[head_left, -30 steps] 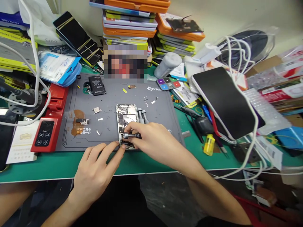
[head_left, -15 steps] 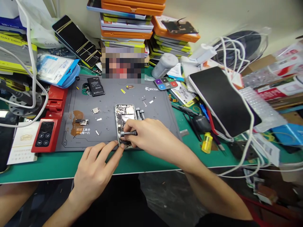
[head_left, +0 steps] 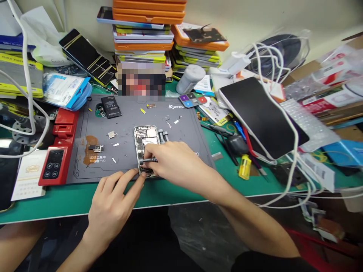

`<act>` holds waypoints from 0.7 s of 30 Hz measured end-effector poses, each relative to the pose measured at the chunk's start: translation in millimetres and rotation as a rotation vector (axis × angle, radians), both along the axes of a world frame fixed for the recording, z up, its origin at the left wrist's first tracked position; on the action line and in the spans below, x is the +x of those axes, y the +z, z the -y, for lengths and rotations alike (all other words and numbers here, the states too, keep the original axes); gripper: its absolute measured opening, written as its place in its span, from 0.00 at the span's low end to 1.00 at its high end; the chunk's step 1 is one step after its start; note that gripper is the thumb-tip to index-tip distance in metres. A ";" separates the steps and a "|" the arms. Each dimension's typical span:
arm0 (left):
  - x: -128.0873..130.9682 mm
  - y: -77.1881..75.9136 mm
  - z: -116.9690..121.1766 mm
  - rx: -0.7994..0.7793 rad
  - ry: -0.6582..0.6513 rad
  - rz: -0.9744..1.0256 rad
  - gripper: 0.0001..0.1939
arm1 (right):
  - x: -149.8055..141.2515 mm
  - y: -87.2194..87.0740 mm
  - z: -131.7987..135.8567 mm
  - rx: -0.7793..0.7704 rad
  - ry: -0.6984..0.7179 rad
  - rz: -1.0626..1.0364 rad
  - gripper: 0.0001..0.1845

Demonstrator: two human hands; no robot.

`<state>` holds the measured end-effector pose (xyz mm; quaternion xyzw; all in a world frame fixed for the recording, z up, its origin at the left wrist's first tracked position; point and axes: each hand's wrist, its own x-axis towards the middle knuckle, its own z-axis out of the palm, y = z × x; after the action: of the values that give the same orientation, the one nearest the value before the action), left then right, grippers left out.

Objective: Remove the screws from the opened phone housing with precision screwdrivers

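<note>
An opened phone (head_left: 138, 149) lies on the grey work mat (head_left: 119, 124), its inner parts bare. My right hand (head_left: 172, 160) is over its lower half, closed on a small screwdriver (head_left: 149, 160) that lies nearly level across the phone. The fingertips of that hand are partly hidden. My left hand (head_left: 113, 198) is at the phone's lower left corner, fingers stretched out and fingertips touching the edge. Two more screwdrivers (head_left: 161, 135) stick out beside the phone, partly covered by my right hand. A loose battery (head_left: 111, 107) rests farther back on the mat.
Small metal parts (head_left: 111, 135) are scattered over the mat. A red device (head_left: 53, 166) borders it on the left. To the right are a tablet (head_left: 261, 117), a yellow-handled tool (head_left: 244, 167) and white cables (head_left: 295, 139). Orange cases (head_left: 149, 17) are stacked behind.
The whole view has shifted slightly, so things appear a little farther left. Both hands stay at the phone, and the screwdriver remains in my right hand.
</note>
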<state>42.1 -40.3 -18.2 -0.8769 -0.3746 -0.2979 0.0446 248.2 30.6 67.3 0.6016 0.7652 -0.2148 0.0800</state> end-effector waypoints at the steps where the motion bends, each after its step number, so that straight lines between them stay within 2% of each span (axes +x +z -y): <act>1: -0.1 0.1 -0.3 0.005 -0.001 0.001 0.18 | -0.3 -0.3 1.0 0.009 -0.004 0.006 0.07; 3: -0.6 0.1 -1.0 0.016 -0.002 0.003 0.18 | 1.2 -1.5 3.8 0.036 -0.015 -0.019 0.06; 5: -0.8 0.0 -1.4 0.021 0.000 0.002 0.19 | 7.4 -4.6 8.0 0.063 -0.038 -0.158 0.04; 8: -0.2 0.5 -1.2 0.025 0.003 0.005 0.20 | 24.2 -16.7 15.7 0.130 -0.185 -0.616 0.05; 10: 0.8 1.2 -0.6 0.036 -0.001 0.014 0.19 | 35.8 -30.2 20.6 0.322 -0.361 -0.862 0.14; 12: 1.8 1.9 0.1 0.048 0.000 0.022 0.19 | 43.9 -46.0 25.4 0.519 -0.486 -0.995 0.16; 15: 2.2 2.1 1.2 0.063 0.007 0.025 0.19 | 49.0 -68.6 35.6 0.727 -0.567 -1.212 0.18; 18: 2.2 1.6 2.2 0.072 0.007 0.030 0.19 | 53.3 -85.1 50.1 0.944 -0.548 -1.117 0.23; 21: 2.9 0.9 3.1 0.080 0.006 0.055 0.20 | 62.0 -95.2 62.4 1.065 -0.489 -0.848 0.32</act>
<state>45.0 -43.4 -17.3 -0.8648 -0.3661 -0.3364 0.0702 310.2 -31.7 -27.9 0.5778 0.5750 -0.0395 -0.5779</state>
